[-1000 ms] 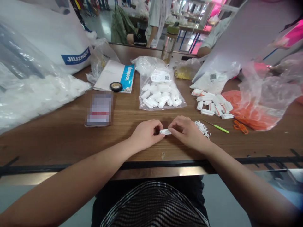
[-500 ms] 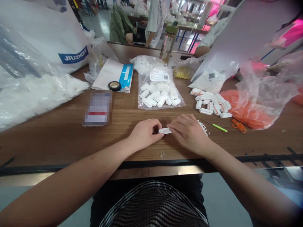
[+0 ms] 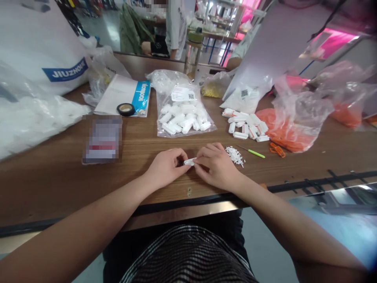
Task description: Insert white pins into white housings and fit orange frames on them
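Between my two hands is a small white plastic housing (image 3: 190,161), low over the wooden table. My left hand (image 3: 166,167) pinches its left end between thumb and fingers. From the other side, my right hand (image 3: 216,165) has its fingertips closed on the right end, covering much of it. Right beside my right hand lies a pile of tiny white pieces (image 3: 235,155). A thin tool with a green handle (image 3: 256,153) rests past that pile. Beyond it is an orange plastic clip-like piece (image 3: 277,149). A heap of similar white housings (image 3: 247,125) sits farther back.
A clear bag of white parts (image 3: 185,118) lies ahead, with a bottle (image 3: 193,55) behind. At left are a phone (image 3: 103,137), black tape (image 3: 125,109) on a notebook (image 3: 118,90) and a large white sack (image 3: 29,43). An orange-filled bag (image 3: 294,129) stands right. A person (image 3: 176,27) sits opposite.
The view has swung to the right, so the scene sits farther left. My right hand no longer covers the tiny white pieces, and more of that pile shows. Both hands still hold the white housing.
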Tool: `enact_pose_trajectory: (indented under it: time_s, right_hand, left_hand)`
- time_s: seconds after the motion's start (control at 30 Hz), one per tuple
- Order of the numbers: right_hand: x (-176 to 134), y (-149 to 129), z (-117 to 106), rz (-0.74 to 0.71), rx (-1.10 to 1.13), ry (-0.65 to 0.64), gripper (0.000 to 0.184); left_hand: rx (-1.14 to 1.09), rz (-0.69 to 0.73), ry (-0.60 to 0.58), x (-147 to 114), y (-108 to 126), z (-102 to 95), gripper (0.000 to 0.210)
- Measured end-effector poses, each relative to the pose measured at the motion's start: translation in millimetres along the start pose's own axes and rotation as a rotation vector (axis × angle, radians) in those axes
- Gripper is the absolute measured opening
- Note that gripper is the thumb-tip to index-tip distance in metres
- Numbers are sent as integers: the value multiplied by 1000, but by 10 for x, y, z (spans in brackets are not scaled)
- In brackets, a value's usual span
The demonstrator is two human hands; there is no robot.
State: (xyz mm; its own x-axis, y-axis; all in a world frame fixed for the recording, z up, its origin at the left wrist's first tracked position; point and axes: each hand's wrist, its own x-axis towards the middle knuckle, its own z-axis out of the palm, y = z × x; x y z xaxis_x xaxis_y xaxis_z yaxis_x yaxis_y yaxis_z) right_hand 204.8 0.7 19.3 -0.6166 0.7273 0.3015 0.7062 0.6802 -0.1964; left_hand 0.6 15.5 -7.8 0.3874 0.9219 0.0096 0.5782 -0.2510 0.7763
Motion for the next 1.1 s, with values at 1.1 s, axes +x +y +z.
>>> enact_pose_trajectory:
  time_s: [1.1]
  right_hand:
    - [-1263, 1004, -303, 751, -46, 117, 28]
  left_hand:
    - [55, -5, -19, 3, 5, -20, 14]
